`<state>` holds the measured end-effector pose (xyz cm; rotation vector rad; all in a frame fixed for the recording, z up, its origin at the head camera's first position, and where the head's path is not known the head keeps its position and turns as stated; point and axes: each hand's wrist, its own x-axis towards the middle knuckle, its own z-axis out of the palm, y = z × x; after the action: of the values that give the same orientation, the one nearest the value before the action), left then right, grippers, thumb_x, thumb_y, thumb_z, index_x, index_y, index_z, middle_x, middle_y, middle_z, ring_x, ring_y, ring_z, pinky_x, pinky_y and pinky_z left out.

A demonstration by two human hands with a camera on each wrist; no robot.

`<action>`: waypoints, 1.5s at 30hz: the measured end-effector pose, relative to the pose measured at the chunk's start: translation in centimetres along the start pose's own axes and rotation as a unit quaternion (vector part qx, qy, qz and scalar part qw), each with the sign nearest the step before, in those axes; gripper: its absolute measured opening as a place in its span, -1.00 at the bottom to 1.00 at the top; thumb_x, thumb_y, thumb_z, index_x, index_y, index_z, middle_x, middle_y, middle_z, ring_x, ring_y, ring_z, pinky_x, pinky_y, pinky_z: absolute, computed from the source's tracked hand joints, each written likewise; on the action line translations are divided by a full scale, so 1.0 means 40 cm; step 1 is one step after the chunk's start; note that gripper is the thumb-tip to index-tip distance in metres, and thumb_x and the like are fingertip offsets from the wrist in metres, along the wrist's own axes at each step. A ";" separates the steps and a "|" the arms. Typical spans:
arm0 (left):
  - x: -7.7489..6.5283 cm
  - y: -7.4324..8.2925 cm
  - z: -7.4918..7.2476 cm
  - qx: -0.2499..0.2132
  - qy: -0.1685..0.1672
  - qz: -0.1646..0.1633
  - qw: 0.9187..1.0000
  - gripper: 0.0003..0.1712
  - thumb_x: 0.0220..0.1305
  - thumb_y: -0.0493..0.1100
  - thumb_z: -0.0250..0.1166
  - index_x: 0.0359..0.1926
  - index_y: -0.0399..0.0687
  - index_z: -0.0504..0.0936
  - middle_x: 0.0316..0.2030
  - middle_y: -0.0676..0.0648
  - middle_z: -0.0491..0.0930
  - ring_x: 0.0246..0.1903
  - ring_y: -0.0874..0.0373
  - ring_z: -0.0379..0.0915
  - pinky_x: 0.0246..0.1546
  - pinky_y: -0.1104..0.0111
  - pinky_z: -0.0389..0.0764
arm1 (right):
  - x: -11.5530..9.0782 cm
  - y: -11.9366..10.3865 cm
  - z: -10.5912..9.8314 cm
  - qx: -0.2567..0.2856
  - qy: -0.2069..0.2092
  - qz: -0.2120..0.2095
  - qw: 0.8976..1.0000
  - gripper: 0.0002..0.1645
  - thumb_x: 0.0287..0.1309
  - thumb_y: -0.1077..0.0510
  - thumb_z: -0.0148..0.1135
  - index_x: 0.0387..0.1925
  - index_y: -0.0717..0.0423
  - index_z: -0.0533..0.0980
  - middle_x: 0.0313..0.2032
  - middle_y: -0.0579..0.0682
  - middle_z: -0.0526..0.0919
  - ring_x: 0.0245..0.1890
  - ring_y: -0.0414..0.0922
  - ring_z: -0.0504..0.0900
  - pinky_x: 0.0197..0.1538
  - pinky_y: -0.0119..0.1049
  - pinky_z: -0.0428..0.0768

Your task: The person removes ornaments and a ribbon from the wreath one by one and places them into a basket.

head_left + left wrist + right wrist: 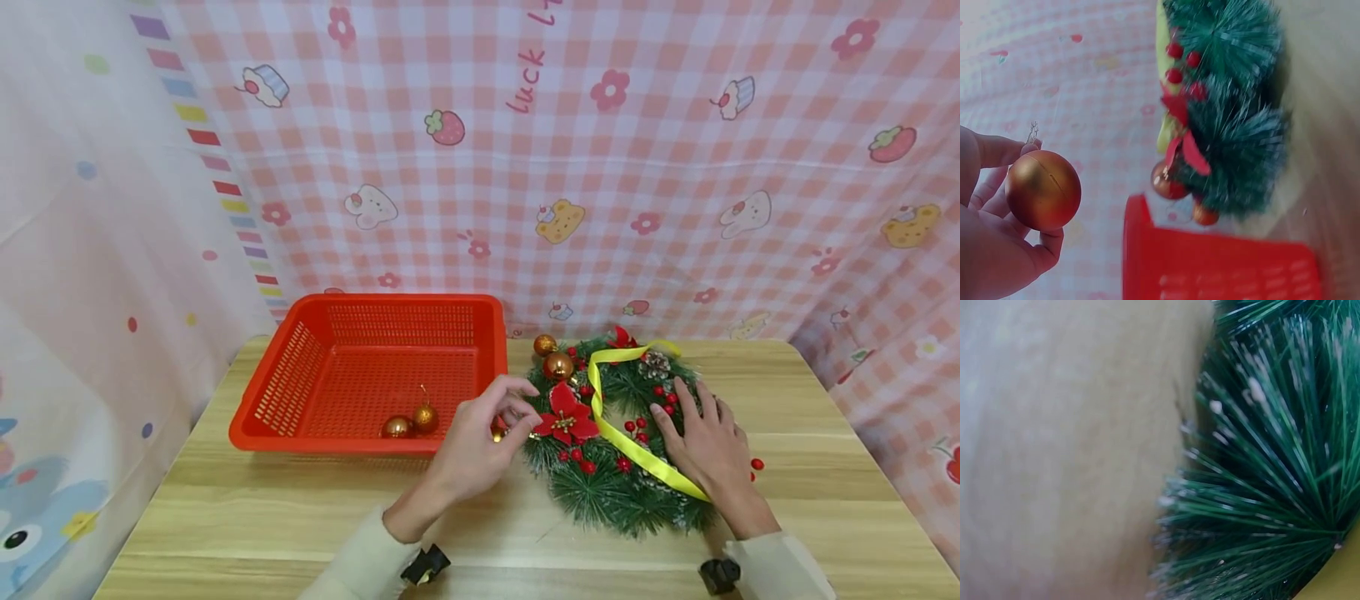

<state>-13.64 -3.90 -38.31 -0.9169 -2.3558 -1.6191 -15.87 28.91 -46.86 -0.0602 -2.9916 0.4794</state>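
In the left wrist view, a gold Christmas ball (1044,190) with a small loop sits in my left hand (480,437), held by curled fingers and thumb. The head view shows only a bit of that ball beneath the hand, left of the wreath. My right hand (708,442) rests with spread fingers on the right side of the green Christmas wreath (600,492). A yellow ribbon (637,454) lies across the wreath and passes by the right hand. Red berries, a red poinsettia (567,419), a pinecone (655,364) and gold balls (558,367) adorn it.
A red plastic basket (367,305) stands on the wooden table (300,517) left of the wreath. Inside it lie two gold balls (425,418) near the front wall. Behind the table hangs a pink checked curtain (480,183).
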 end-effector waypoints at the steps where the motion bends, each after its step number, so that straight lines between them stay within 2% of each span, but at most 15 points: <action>1: 0.003 0.000 -0.009 0.005 0.007 0.001 1.000 -0.72 0.34 -0.31 0.27 0.04 -0.09 0.50 -0.29 -0.05 0.73 -0.40 0.25 0.53 -0.38 0.42 0.55 | 0.000 0.000 0.000 0.000 0.001 0.000 1.000 -0.09 0.45 -0.39 -0.33 0.55 0.10 -0.03 0.45 0.43 0.00 0.32 0.52 0.05 0.13 0.50 0.20; 2: 0.006 0.000 -0.017 0.011 0.014 0.001 1.000 -0.72 0.34 -0.30 0.27 0.05 -0.08 0.50 -0.30 -0.03 0.73 -0.40 0.25 0.54 -0.34 0.41 0.56 | 0.000 0.000 0.000 0.001 0.001 0.000 1.000 -0.09 0.45 -0.39 -0.33 0.55 0.10 -0.03 0.45 0.43 0.00 0.32 0.52 0.05 0.13 0.50 0.20; 8: 0.018 -0.011 -0.070 0.037 0.047 -0.008 0.998 -0.71 0.34 -0.29 0.28 0.05 -0.03 0.49 -0.32 0.00 0.72 -0.44 0.24 0.51 -0.39 0.40 0.52 | -0.001 0.000 0.001 0.002 0.002 0.002 1.000 -0.09 0.45 -0.39 -0.33 0.55 0.10 -0.02 0.46 0.42 0.00 0.32 0.51 0.05 0.14 0.50 0.19; 12: 0.023 -0.029 -0.100 0.045 0.067 -0.014 0.997 -0.70 0.35 -0.30 0.27 0.05 -0.01 0.48 -0.32 -0.05 0.73 -0.47 0.23 0.50 -0.52 0.43 0.45 | -0.001 0.000 0.001 0.001 0.004 0.000 1.000 -0.10 0.45 -0.39 -0.32 0.55 0.10 -0.02 0.45 0.42 0.00 0.32 0.52 0.05 0.13 0.51 0.19; 16: 0.025 -0.051 -0.121 0.047 0.089 -0.026 0.995 -0.69 0.34 -0.32 0.27 0.05 0.00 0.48 -0.33 0.00 0.73 -0.51 0.15 0.50 -0.63 0.43 0.37 | 0.000 0.000 0.003 0.001 0.007 0.000 1.000 -0.10 0.45 -0.38 -0.31 0.54 0.09 -0.01 0.45 0.42 0.01 0.32 0.51 0.06 0.11 0.51 0.21; 21: 0.026 -0.073 -0.135 0.054 0.111 -0.052 0.991 -0.67 0.33 -0.33 0.27 0.05 0.03 0.48 -0.34 0.05 0.72 -0.52 0.10 0.52 -0.57 0.39 0.43 | 0.000 0.001 0.004 -0.001 0.009 0.000 1.000 -0.11 0.45 -0.38 -0.31 0.54 0.09 -0.01 0.45 0.42 0.02 0.32 0.51 0.07 0.11 0.52 0.21; 23: 0.025 -0.079 -0.138 0.057 0.114 -0.058 0.990 -0.67 0.32 -0.33 0.28 0.05 0.03 0.48 -0.35 0.05 0.72 -0.51 0.12 0.52 -0.55 0.39 0.45 | 0.001 0.001 0.004 -0.001 0.011 -0.001 1.000 -0.11 0.46 -0.38 -0.31 0.54 0.09 0.00 0.45 0.42 0.02 0.31 0.52 0.07 0.10 0.52 0.21; 30: 0.020 -0.098 -0.140 0.065 0.112 -0.059 0.990 -0.66 0.33 -0.34 0.26 0.06 0.03 0.48 -0.34 0.06 0.71 -0.54 0.18 0.49 -0.66 0.44 0.34 | -0.001 0.000 0.003 0.000 0.011 -0.002 1.000 -0.11 0.46 -0.37 -0.31 0.54 0.10 0.00 0.45 0.42 0.02 0.31 0.52 0.07 0.11 0.52 0.21; 45: 0.017 -0.111 -0.138 0.105 0.097 -0.079 0.987 -0.70 0.32 -0.33 0.27 0.02 0.00 0.49 -0.33 0.03 0.69 -0.52 0.20 0.48 -0.63 0.42 0.42 | -0.002 -0.001 0.001 0.000 0.002 0.000 1.000 -0.10 0.45 -0.39 -0.33 0.55 0.08 -0.03 0.45 0.42 0.00 0.33 0.51 0.05 0.13 0.51 0.20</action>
<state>-17.83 -9.56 -39.28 -0.5202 -2.4524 -1.4019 -15.81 28.84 -46.88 -0.0620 -2.9878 0.4775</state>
